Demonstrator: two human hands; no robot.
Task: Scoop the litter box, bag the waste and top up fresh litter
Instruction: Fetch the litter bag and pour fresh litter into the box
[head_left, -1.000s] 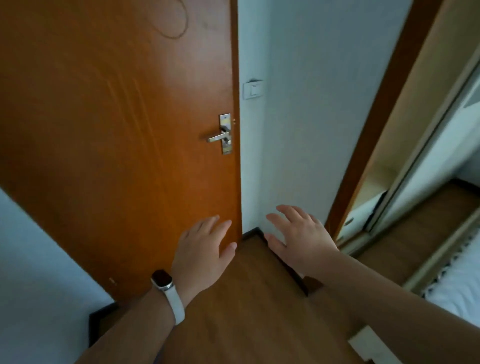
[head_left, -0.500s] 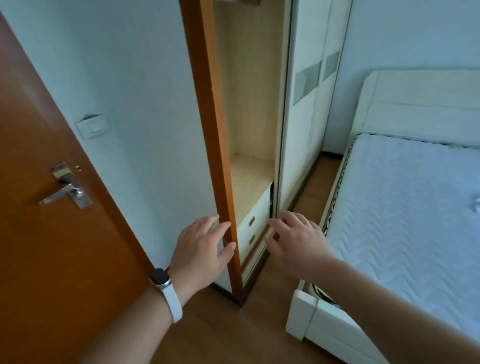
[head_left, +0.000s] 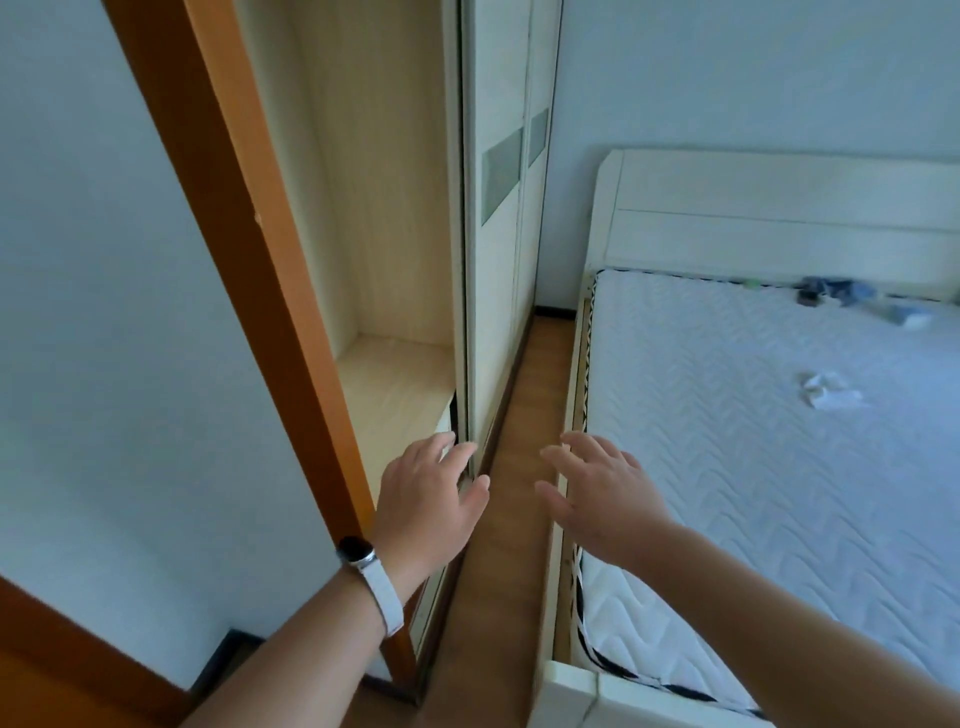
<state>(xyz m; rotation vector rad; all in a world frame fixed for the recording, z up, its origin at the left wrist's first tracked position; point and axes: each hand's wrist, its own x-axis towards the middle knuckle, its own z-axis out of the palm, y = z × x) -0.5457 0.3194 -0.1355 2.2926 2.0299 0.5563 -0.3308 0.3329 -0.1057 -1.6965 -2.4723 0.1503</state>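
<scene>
Head-worn camera view, looking down into a bedroom. Two bare forearms reach forward from the bottom edge.

The left hand (head_left: 426, 499) is palm down, fingers straight and slightly spread, holding nothing. A smartwatch with a dark face and white strap (head_left: 371, 577) sits on its wrist. The right hand (head_left: 597, 493) is just beside it, also palm down, with its fingers loosely spread and holding nothing. The hands do not touch each other.

Beneath and between the hands runs a narrow strip of brown wood-plank floor (head_left: 498, 545), which continues ahead of the fingertips to the far wall.

To the left of the left hand stands an orange-brown wooden upright (head_left: 244, 208). Beyond that is a pale blue-white painted wall (head_left: 104, 312) with a dark skirting board (head_left: 223, 654). A corner of an orange-brown wooden door (head_left: 52, 675) shows at the lower left.

Just ahead of the left fingertips is a cream wood-grain wardrobe (head_left: 374, 208), with an open compartment and a pale shelf (head_left: 400, 384). Past these are two cream sliding doors (head_left: 493, 286) with grey rectangular panels (head_left: 501, 174).

To the right of the right hand is a white-framed bed (head_left: 571, 691). It carries a white quilted mattress (head_left: 779, 493) stitched in zigzags, with black-and-white trim (head_left: 579, 597) along its edge. Farther along the mattress lies a crumpled white piece (head_left: 826, 392). Near the cream panelled headboard (head_left: 779, 218) lie small blue and grey items (head_left: 841, 301), too blurred to identify.

Where the litter box is cannot be told from this view.
</scene>
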